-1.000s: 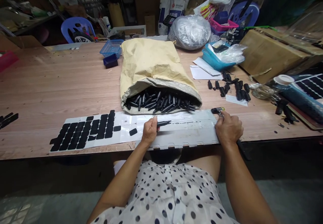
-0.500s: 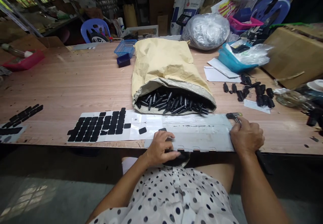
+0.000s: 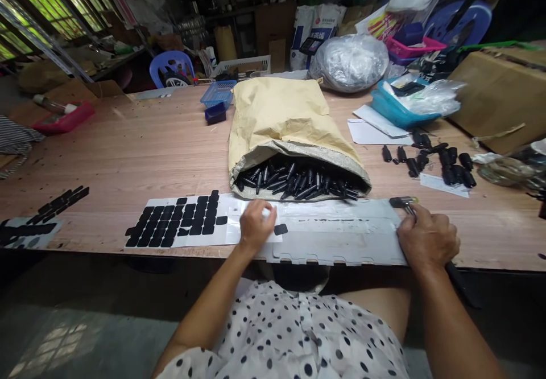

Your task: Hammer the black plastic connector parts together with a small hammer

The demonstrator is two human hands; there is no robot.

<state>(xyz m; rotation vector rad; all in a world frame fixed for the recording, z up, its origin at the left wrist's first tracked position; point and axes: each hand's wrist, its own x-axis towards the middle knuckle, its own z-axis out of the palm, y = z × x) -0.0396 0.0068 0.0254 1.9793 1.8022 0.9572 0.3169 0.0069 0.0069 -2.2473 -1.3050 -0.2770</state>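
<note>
My right hand (image 3: 429, 239) is closed round a hammer (image 3: 403, 201), whose head points up past the fingers at the plate's right end; its dark handle runs out below the wrist. A long grey translucent plate (image 3: 336, 245) lies along the table edge, left of the hammer. My left hand (image 3: 256, 225) is over the plate's left end and the white sheet, fingers curled and thumb drawn in. Whatever it pinches is hidden. Just right of it lies a loose black rounded piece (image 3: 280, 229). Rows of similar black pieces (image 3: 174, 222) cover the white sheet (image 3: 226, 234) further left.
A paper sack (image 3: 281, 106) lies behind the plate, its mouth showing many black pointed parts (image 3: 298, 180). Black fittings (image 3: 452, 165) are scattered at right, near a cardboard box (image 3: 503, 94) and a blue basin (image 3: 401, 106). More black strips (image 3: 60, 202) lie at far left.
My left hand has moved from the plate's near edge up and left onto the loose black pieces, covering one, and its fingers have curled in. The right hand still holds the hammer.
</note>
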